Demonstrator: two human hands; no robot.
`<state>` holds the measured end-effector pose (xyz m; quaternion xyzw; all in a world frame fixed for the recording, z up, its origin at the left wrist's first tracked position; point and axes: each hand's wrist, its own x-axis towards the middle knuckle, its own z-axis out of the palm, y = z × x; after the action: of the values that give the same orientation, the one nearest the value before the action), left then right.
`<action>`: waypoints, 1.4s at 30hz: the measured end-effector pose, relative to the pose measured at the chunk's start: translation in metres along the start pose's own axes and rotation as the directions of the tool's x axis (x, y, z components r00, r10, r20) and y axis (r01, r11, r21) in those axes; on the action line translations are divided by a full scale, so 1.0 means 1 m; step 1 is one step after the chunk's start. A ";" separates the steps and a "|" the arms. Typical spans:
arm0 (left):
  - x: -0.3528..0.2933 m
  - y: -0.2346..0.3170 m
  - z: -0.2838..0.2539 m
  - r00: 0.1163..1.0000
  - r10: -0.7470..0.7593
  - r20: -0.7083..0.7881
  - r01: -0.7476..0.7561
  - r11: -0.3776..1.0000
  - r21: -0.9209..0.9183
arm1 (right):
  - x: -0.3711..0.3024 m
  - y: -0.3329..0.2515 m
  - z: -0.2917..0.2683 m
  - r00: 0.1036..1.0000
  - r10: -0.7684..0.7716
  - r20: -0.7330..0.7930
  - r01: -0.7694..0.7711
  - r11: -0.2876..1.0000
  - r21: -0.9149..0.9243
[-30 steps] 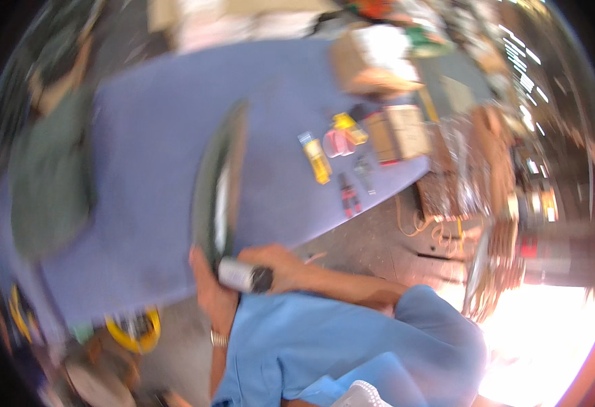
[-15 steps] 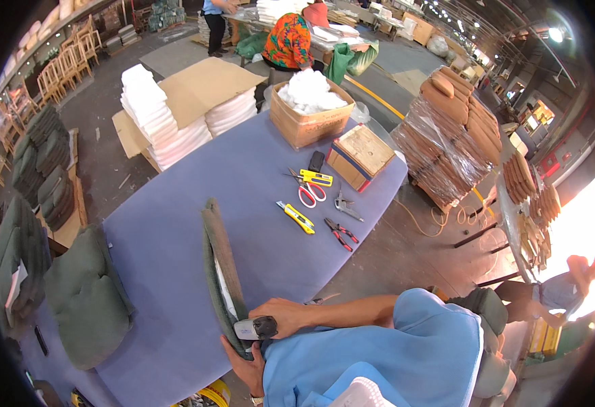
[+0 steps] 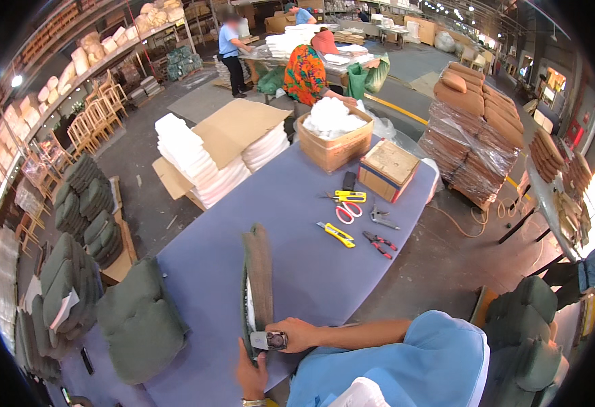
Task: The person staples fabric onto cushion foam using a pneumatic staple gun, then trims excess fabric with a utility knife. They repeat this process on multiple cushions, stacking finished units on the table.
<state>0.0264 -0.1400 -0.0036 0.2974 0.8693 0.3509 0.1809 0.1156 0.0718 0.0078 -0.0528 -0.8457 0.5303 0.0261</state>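
A: Risks, largest first?

B: From where I stand: blue table (image 3: 307, 285), then the held green cushion (image 3: 263, 278), seen edge-on over its near side. My judgement: it could twist or slip if the left hand (image 3: 251, 376) eases. That hand is curled about the cushion's near end, thumb up.

A: The opening?

B: White shows along one side. Uneven pulling could, I estimate, spread or pucker it.

A: The grey tool (image 3: 261, 340)?

B: Right hand (image 3: 297, 334) closed around it, at the cushion's near end. Working part hidden; cannot confirm contact. Should it skid, the left thumb, just beside it, could get caught.

A: Counts, same order.

B: Table, one. Cushions: one held, one lying green cushion (image 3: 140, 322) at left; the green stack (image 3: 70, 281) overlaps too much to count. Boxes, two: an open box (image 3: 338, 152) of white filling, a shut box (image 3: 387, 163). Grey tool, one. Scissors (image 3: 346, 212), one pair. Yellow knife (image 3: 338, 235), one. Pliers (image 3: 373, 239), one. Yellow item (image 3: 350, 196), kind unclear, one. Silver hand tool (image 3: 383, 217), one. Black item (image 3: 349, 180), one.
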 end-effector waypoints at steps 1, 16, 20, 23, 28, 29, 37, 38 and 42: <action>-0.005 -0.001 -0.004 0.997 -0.075 0.019 0.076 0.996 -0.050 | 0.006 -0.005 0.005 0.991 0.104 0.078 -0.101 0.994 -0.046; 0.041 -0.041 -0.006 0.820 0.564 -0.095 -0.559 0.825 0.077 | -0.001 -0.035 0.020 0.938 0.179 -0.296 -0.218 0.970 -0.106; 0.039 -0.059 -0.007 0.846 0.517 -0.129 -0.525 0.850 -0.042 | 0.007 -0.031 0.036 0.928 0.241 -0.283 -0.271 0.960 -0.071; 0.036 -0.050 -0.008 0.908 0.397 -0.133 -0.415 0.894 -0.168 | 0.007 -0.027 0.044 0.912 0.216 -0.349 -0.245 0.969 -0.040; 0.038 -0.023 -0.006 0.940 0.305 -0.155 -0.335 0.909 -0.248 | 0.017 -0.036 0.013 0.925 0.260 -0.277 -0.286 0.956 -0.058; 0.038 -0.022 -0.006 0.940 0.302 -0.158 -0.336 0.899 -0.282 | 0.019 -0.034 0.008 0.935 0.266 -0.234 -0.294 0.952 -0.090; 0.078 -0.061 -0.034 0.890 0.168 0.424 0.238 0.622 -0.746 | 0.002 -0.014 0.019 0.910 0.368 -0.189 -0.379 0.925 -0.022; 0.088 -0.063 -0.035 0.861 0.217 0.461 0.227 0.646 -0.729 | 0.001 -0.009 0.022 0.910 0.360 -0.207 -0.373 0.927 -0.025; 0.108 -0.069 -0.030 0.784 0.295 0.547 0.192 0.722 -0.665 | 0.003 -0.022 0.017 0.888 0.431 -0.160 -0.439 0.898 -0.018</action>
<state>-0.0983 -0.1254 -0.0439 0.3316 0.5561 0.5357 0.5420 0.1092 0.0479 0.0204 -0.2815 -0.8220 0.4941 -0.0305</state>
